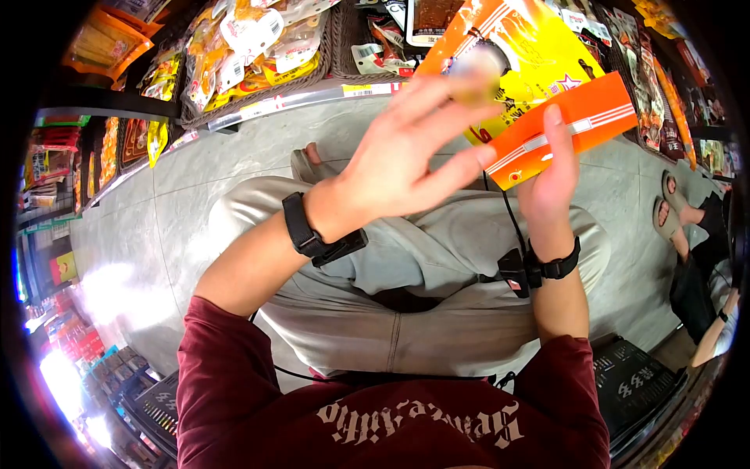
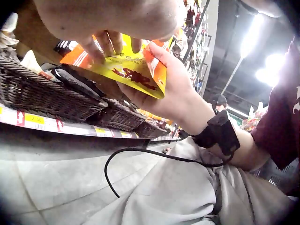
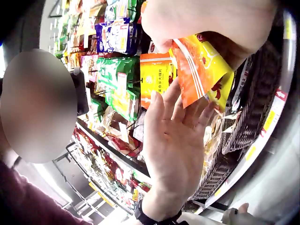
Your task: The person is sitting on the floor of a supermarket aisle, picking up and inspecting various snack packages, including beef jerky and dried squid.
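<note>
A yellow and orange snack bag point(image 1: 539, 62) is held up over the crouching person's knees, with one orange end folded towards the body. My right hand point(image 1: 547, 184) grips that end, thumb lying on the orange flap and the other fingers hidden behind it. Across the yellow face reaches my left hand point(image 1: 402, 152), fingers spread and fairly straight, fingertips at the bag. In the right wrist view the left palm point(image 3: 174, 145) faces the camera, and its fingers pass behind the orange flap. The left wrist view shows left fingertips against the bag point(image 2: 136, 77).
Wicker baskets point(image 2: 47, 96) of packaged snacks line a low shelf in front, with price labels point(image 1: 367, 90) along its edge. Green packets point(image 3: 117, 82) hang on a rack beyond. A thin black cable point(image 2: 140, 150) hangs from the right wrist. Another person's sandalled feet point(image 1: 668, 215) are at right.
</note>
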Tool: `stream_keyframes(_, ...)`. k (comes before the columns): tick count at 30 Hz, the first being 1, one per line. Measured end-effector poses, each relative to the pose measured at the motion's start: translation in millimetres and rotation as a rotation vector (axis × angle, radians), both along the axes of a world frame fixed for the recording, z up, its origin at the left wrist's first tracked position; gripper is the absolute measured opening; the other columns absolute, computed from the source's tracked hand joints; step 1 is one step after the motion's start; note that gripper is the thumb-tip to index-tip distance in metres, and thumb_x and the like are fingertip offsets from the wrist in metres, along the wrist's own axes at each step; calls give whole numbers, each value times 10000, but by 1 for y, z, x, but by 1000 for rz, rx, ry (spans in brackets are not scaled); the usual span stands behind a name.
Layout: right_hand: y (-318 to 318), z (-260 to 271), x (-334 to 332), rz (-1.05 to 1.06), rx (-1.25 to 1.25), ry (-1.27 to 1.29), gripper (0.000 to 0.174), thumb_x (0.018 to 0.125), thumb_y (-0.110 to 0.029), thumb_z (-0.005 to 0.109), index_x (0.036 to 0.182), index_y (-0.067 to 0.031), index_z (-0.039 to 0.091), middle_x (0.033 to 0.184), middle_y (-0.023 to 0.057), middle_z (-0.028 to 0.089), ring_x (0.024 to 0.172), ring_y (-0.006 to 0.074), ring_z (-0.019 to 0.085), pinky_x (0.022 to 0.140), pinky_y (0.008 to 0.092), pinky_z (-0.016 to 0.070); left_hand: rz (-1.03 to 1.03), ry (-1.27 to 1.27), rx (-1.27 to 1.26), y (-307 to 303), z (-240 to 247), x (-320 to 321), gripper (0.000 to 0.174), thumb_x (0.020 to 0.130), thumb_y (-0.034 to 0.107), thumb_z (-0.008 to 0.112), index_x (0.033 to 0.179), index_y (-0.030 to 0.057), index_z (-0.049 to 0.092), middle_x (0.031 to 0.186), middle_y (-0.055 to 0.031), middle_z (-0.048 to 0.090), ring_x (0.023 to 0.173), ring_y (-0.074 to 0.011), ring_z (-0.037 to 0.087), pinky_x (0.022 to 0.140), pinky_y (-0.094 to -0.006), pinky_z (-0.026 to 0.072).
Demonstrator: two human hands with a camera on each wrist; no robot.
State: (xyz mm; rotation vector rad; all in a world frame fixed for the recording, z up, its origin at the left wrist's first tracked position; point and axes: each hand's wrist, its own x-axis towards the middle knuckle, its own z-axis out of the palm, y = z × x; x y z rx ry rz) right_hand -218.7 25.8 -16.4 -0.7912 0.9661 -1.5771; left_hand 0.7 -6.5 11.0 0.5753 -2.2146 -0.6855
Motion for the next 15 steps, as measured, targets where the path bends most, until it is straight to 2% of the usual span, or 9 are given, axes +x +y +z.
stream_keyframes(3, -3, 12, 6, -24, -11, -53, 509, 1076, -302, 607, 1487, -40, 463, 1374, 98, 598, 1252, 219, 613, 1066, 404, 498, 261, 64, -108, -8, 4, 0, 541, 934, 167, 761, 1425, 2, 606, 1431, -196, 598, 1286, -328, 592, 1094, -418, 473)
stream_keyframes(6, -3, 11, 5, -23, 0, -92, 517, 1074, -300, 612, 1497, -43, 460, 1399, 97, 593, 1275, 225, 609, 1083, 405, 492, 448, 253, 77, -13, -6, -6, 583, 919, 184, 762, 1437, 2, 566, 1342, -223, 581, 1233, -375, 571, 1054, -446, 468)
stream_keyframes(7, -3, 10, 5, -18, 2, -92, 524, 1073, -300, 613, 1504, -45, 457, 1412, 97, 591, 1285, 227, 607, 1090, 405, 490, 484, 264, 106, -16, -11, -7, 573, 944, 174, 779, 1423, -26, 538, 1187, -160, 642, 1067, -249, 633, 936, -374, 517)
stream_keyframes(8, -3, 9, 4, -15, 2, -94, 524, 1073, -300, 613, 1504, -45, 457, 1412, 97, 591, 1285, 227, 607, 1090, 405, 490, 487, 263, 104, -16, -13, -7, 573, 944, 174, 779, 1423, -26, 538, 1187, -160, 642, 1067, -249, 633, 936, -374, 517)
stream_keyframes(10, -2, 9, 2, 5, 22, -42, 537, 1073, -293, 614, 1519, -44, 449, 1414, 97, 595, 1285, 224, 606, 1094, 405, 487, 263, 479, 694, -14, -15, -8, 473, 953, 188, 806, 1324, -11, 591, 1003, -31, 654, 868, -96, 601, 766, -282, 522)
stream_keyframes(11, -3, 8, 2, 12, 23, -45, 537, 1073, -293, 614, 1519, -44, 449, 1414, 97, 595, 1285, 224, 606, 1094, 405, 487, 248, 505, 660, -14, -20, -10, 358, 959, 169, 811, 1228, 15, 632, 896, 54, 629, 777, -8, 530, 661, -217, 478)
stream_keyframes(12, -4, 7, 0, -8, 30, -97, 490, 1058, -258, 643, 1467, -32, 495, 1358, 85, 618, 1245, 201, 619, 1061, 388, 500, 255, 505, 658, -12, -16, -8, 358, 959, 169, 811, 1228, 15, 632, 896, 54, 629, 777, -8, 530, 661, -217, 478)
stream_keyframes(14, -10, 5, -10, -22, 33, -151, 443, 1044, -222, 672, 1415, -19, 541, 1302, 73, 642, 1206, 179, 631, 1029, 370, 513, 190, 346, 753, -10, -5, -5, 351, 1021, 38, 712, 1345, 1, 580, 1172, -16, 713, 1006, -59, 664, 842, -236, 555)
stream_keyframes(15, -21, 2, -21, -86, -99, -11, 451, 1039, -215, 670, 1417, -6, 538, 1314, 89, 642, 1235, 194, 617, 1057, 381, 500, 206, 411, 685, -10, -8, -10, 299, 1023, 26, 704, 1304, 10, 605, 1132, 0, 718, 968, -44, 663, 802, -219, 551)
